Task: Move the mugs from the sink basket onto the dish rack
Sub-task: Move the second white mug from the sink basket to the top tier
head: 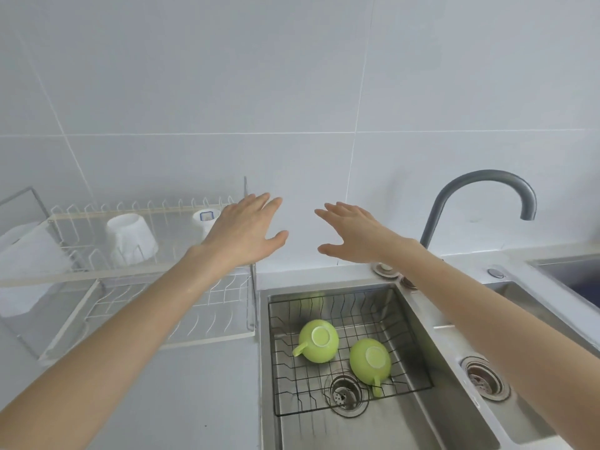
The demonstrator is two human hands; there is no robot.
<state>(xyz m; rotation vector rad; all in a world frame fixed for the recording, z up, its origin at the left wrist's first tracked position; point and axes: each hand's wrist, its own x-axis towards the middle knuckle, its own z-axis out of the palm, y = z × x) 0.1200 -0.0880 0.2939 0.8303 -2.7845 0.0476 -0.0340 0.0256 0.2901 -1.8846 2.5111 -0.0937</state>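
Two green mugs lie upside down in the black wire sink basket (pixel 406 323) inside the steel sink. The left green mug (pixel 318 341) has its handle pointing left; the right green mug (pixel 370 360) has its handle pointing toward me. A white wire dish rack (pixel 224 297) stands on the counter left of the sink. My left hand (pixel 245 232) hovers open, palm down, above the rack's right end. Held high over the sink's back edge, my right hand (pixel 352 237) is also open and empty. Both hands are well above the mugs.
On the rack's upper tier sit a white upturned cup (pixel 131 238) and a small white container (pixel 204 219). A grey curved faucet (pixel 480 196) rises behind the sink at right. A second basin with a drain (pixel 485 378) lies to the right. Tiled wall behind.
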